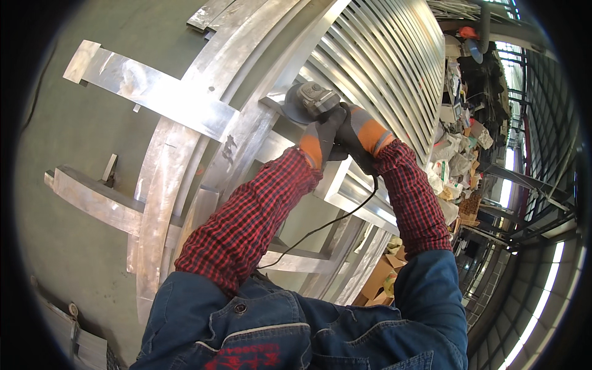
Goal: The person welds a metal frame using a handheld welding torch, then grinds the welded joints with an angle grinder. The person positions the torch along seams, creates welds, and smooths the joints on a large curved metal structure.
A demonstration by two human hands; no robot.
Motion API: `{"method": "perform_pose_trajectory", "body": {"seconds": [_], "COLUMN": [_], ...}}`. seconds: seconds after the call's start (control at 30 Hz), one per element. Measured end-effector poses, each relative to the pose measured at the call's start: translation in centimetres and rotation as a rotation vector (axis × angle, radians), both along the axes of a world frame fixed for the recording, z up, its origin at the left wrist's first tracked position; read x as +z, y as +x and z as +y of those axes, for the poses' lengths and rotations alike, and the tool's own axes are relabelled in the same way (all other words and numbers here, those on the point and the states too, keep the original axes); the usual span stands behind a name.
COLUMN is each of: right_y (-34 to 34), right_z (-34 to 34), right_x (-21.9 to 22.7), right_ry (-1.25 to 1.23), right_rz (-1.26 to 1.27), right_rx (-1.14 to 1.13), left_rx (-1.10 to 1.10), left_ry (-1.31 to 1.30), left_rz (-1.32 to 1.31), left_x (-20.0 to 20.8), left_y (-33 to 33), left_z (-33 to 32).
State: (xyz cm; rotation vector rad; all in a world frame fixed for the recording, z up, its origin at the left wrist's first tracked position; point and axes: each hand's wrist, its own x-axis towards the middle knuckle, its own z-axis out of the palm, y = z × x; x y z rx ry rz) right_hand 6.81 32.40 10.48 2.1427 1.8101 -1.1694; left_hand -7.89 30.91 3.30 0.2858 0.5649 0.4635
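Note:
An angle grinder (317, 98) is gripped in both of my gloved hands over a bare metal frame. My left hand (320, 137), in an orange and dark glove, is closed round it near the head. On the grinder's body, my right hand (364, 131) is closed too. The grinder's disc (297, 103) lies close to a metal bar of the frame (279, 95); whether it touches cannot be told. A black cord (320, 232) runs from the tool, past my right wrist, back toward my body. My fingertips are partly hidden by the gloves and tool.
A slatted metal panel (385, 68) stretches away ahead to the right. Shiny beams form a cross-shaped piece (148, 86) on the left, with a curved bar (98, 200) nearer. Piled bags and scrap (453, 166) line the right. A cardboard box (377, 274) sits near my right elbow.

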Motion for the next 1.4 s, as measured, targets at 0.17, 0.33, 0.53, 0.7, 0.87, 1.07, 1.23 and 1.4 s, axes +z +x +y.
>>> {"method": "perform_pose_trajectory", "body": {"seconds": [0.17,0.33,0.53,0.7,0.87,1.07,1.23,1.4], "right_y": [0.5,0.3,0.8,1.4,1.3,0.7,1.5,2.2], "right_z": [0.1,0.5,0.4,0.6,0.3,1.0,0.5,0.6], "right_x": [0.1,0.2,-0.5,-1.7,-1.6,-1.7,-2.8,-4.0], "right_ry": [-0.004,-0.018,0.034,0.080,0.068,0.062,0.136,0.102], "right_rz": [-0.010,0.068,0.042,0.006,-0.027,-0.042,-0.132,-0.147], "right_rx": [0.047,-0.003,0.021,0.162,0.029,0.158,0.199,0.233], "left_rx": [-0.017,0.003,0.023,0.036,0.033,0.032,0.050,0.027], "left_ry": [0.004,0.021,0.042,0.003,0.031,0.024,0.039,0.029], "left_rz": [-0.005,0.036,0.026,0.043,-0.010,-0.005,-0.016,-0.016], "left_x": [-0.2,-0.4,-0.3,-0.2,-0.4,-0.8,-0.9,-1.2], "left_y": [0.4,0.2,0.0,-0.3,-0.4,-1.1,-1.0,-1.4], "left_z": [0.0,0.3,0.6,0.5,0.5,0.5,0.6,0.4]}}
